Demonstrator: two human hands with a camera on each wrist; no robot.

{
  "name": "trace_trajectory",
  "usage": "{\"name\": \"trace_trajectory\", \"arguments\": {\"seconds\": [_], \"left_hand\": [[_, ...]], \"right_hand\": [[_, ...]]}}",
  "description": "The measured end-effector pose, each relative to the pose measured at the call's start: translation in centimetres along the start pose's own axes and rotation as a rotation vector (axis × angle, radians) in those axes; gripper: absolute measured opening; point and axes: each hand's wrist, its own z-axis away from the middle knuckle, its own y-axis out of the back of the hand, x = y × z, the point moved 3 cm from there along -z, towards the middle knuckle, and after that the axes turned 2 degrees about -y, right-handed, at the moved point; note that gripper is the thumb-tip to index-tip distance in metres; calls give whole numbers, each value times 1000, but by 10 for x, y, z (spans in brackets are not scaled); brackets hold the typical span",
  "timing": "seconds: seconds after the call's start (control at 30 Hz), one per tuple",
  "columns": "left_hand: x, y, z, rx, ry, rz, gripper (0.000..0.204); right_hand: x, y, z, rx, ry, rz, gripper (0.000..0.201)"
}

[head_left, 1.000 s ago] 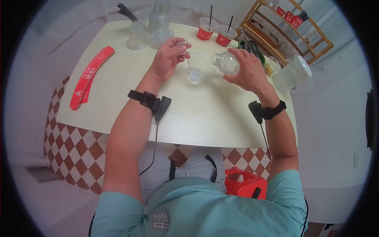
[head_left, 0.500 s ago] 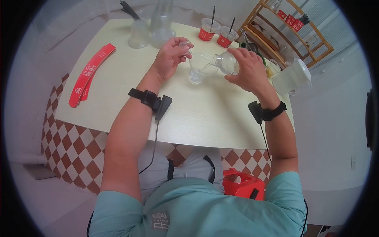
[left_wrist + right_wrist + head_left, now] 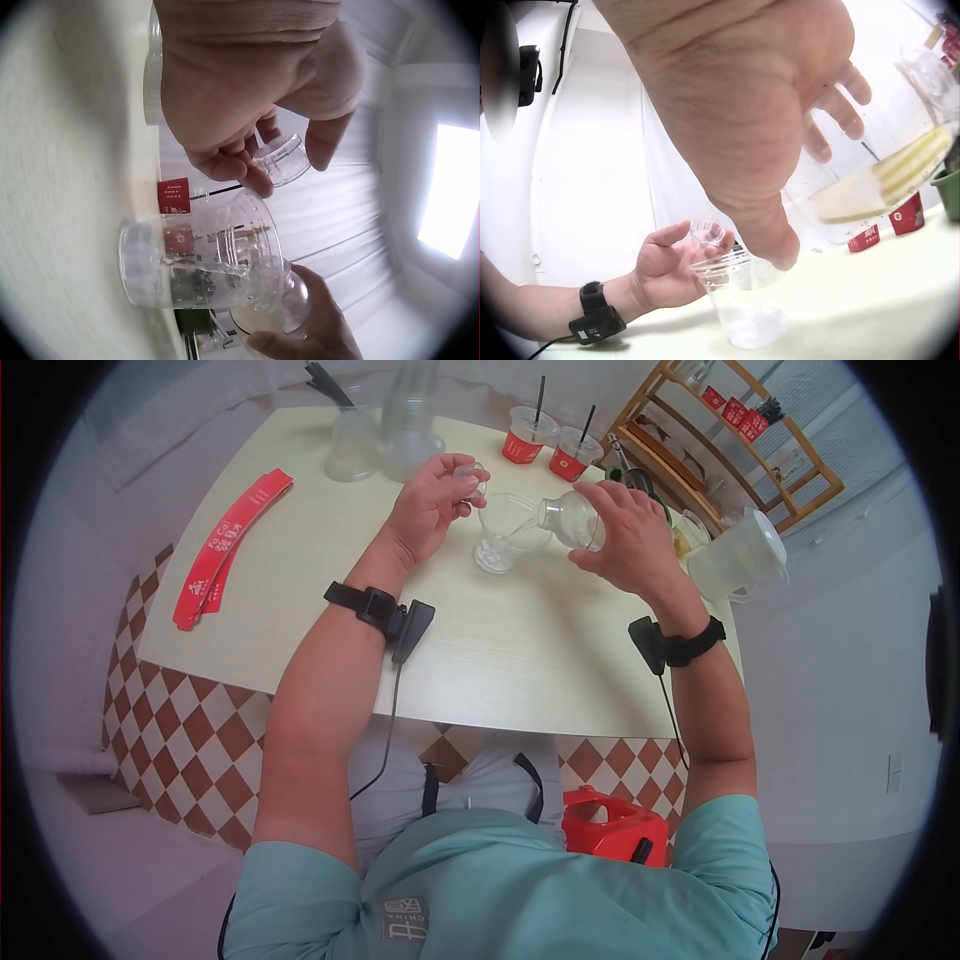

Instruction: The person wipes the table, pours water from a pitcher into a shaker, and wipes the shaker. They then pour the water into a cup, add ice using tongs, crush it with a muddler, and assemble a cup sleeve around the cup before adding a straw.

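My right hand (image 3: 635, 540) grips a clear bottle (image 3: 575, 522) tilted on its side, mouth leftward. A thin stream runs from it into a clear plastic cup (image 3: 493, 556) standing upright on the table. Whitish pieces lie at the cup's bottom (image 3: 756, 327) in the right wrist view. Pale yellow liquid shows in the tilted bottle (image 3: 847, 196). Just left of the cup's rim, my left hand (image 3: 425, 512) pinches a small clear cap (image 3: 283, 160) between thumb and fingers, off the table. The cup's rim touches neither hand as far as the head view shows.
Two red-labelled cups (image 3: 522, 448) with black straws stand at the back. Stacked clear cups (image 3: 410, 445) are at the back left, red printed sleeves (image 3: 225, 545) at the left. A white-lidded jug (image 3: 735, 555) is at the right, beside a wooden rack (image 3: 690, 465).
The bottle has tipped further and shifted slightly, and liquid now streams from its mouth into the cup. My left hand has kept its hold on the cap.
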Motion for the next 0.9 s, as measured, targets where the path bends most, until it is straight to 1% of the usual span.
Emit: {"name": "trace_trajectory", "arguments": {"seconds": [0.4,0.5,0.57,0.6,0.67,0.7,0.77,0.8,0.87,0.9], "left_hand": [[0,1,0,-9,-1,5,33],[0,2,0,-8,-3,9,34],[-1,2,0,-5,-1,13,34],[-1,2,0,-10,-1,23,34],[-2,3,-1,-13,-1,32,35],[-2,3,-1,-17,0,36,35],[-2,4,-1,-18,3,39,35],[-3,4,-2,-21,2,43,36],[-3,3,-2,-24,1,43,36],[-3,3,-1,-28,1,51,37]], "right_hand": [[0,0,1,-4,0,5,78],[3,-3,1,-17,-11,-9,80],[8,-9,2,-33,-68,-73,84],[9,-8,3,-33,-67,-73,84],[13,-11,5,-98,-158,-300,88],[16,-15,6,-98,-156,-302,88],[22,-23,9,-34,-134,-538,90],[23,-25,10,-34,-134,-540,90],[26,-28,14,-81,-236,-746,91],[27,-31,15,-80,-234,-749,91]]}}
